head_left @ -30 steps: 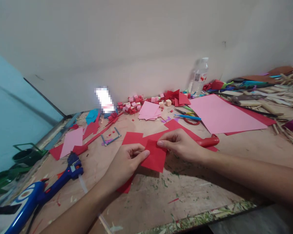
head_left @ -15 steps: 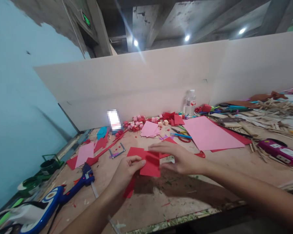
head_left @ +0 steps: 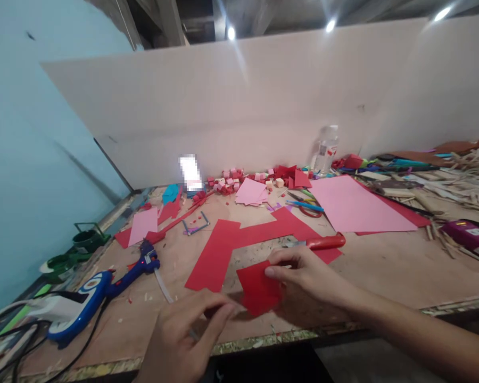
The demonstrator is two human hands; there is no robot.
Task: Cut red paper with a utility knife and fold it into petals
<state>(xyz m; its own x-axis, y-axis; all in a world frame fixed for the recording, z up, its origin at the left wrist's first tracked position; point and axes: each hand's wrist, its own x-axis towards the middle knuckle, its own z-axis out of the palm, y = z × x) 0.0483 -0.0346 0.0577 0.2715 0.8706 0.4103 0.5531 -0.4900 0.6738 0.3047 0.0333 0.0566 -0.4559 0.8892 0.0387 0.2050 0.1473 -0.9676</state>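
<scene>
My right hand pinches a small red paper square by its right edge, holding it low over the wooden table near the front edge. My left hand hovers just left of the square, fingers loosely curled and apart, holding nothing; its fingertips almost reach the paper's lower left corner. Behind the square lies a large cut red sheet flat on the table. A red-handled cutter rests on that sheet just beyond my right hand.
A blue glue gun with cables lies at the left. Pink sheets, scissors, small foam cubes, a water bottle and wooden sticks crowd the back and right. A white board stands behind.
The small red square has come toward the table's front edge. My left hand has let go of it and drawn back; my right hand now grips it. The view has shifted.
</scene>
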